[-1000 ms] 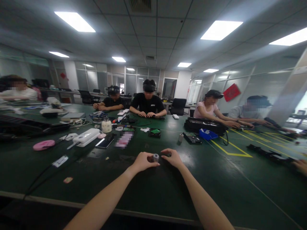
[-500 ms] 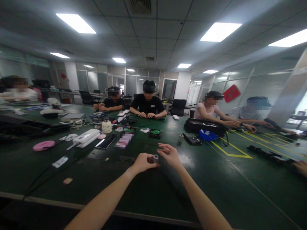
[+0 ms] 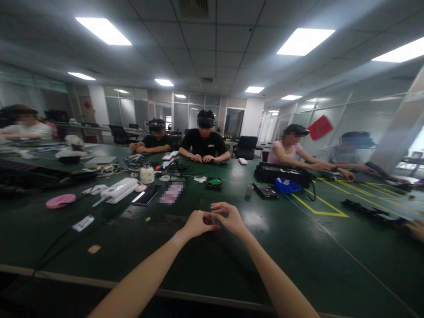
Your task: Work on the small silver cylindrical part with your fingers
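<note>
Two hands meet above the dark green surface (image 3: pixel 139 247): the left hand (image 3: pixel 196 223) pinches a small dark cylindrical part (image 3: pixel 210 219) at its fingertips, and the right hand (image 3: pixel 232 218) curls its fingers onto the same part.

Table (image 3: pixel 331 265) dark green, matt mat-like surface with faint sheen. White glossy plastic box (image 3: pixel 118 190). Phone (image 3: pixel 145 196) glassy, reflective. Pink disc (image 3: pixel 60 201) smooth plastic.
</note>
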Demonstrator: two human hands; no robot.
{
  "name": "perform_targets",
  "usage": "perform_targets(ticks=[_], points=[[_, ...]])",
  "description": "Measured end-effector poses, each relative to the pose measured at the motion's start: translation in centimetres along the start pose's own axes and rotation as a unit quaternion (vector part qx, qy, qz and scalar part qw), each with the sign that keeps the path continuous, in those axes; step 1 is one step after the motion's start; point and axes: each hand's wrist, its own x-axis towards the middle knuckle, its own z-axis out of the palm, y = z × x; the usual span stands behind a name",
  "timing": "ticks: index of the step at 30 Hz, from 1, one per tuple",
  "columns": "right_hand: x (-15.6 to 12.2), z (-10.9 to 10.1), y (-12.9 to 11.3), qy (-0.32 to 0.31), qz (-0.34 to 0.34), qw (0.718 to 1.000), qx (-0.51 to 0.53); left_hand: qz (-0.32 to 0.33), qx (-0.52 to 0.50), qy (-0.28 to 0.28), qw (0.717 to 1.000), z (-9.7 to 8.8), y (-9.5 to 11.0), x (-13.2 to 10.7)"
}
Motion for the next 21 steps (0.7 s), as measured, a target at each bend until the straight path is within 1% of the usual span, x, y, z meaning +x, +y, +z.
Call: perform_targets(ticks=[3,6,8,11,17,19,21], points=[[-0.07,-0.03,-0.29,0.009,-0.004,0.998,-0.055,-0.006,-0.001,-0.003,1.000,-0.11,0.27,-0.08],[0.03,-0.28,-0.33,0.040,-0.009,0.992,-0.116,-0.004,-0.002,-0.006,1.000,-0.22,0.49,-0.13],[0.11,-0.48,-0.21,0.062,-0.013,0.989,-0.130,0.002,-0.001,-0.008,1.000,-0.26,0.53,-0.13],[0.09,-0.62,-0.18,0.075,-0.018,0.989,-0.127,0.003,-0.005,-0.008,1.000,-0.25,0.41,-0.12],[-0.24,0.02,-0.75,0.014,-0.003,0.998,-0.058,-0.003,0.006,-0.005,1.000,-0.25,0.27,-0.14],[-0.15,0.28,-0.63,0.023,0.003,0.998,-0.052,-0.006,0.001,-0.009,1.000,-0.27,0.39,-0.16],[0.10,0.29,-0.20,0.050,0.006,0.998,-0.049,-0.009,-0.004,-0.010,1.000,-0.26,0.53,-0.17]])
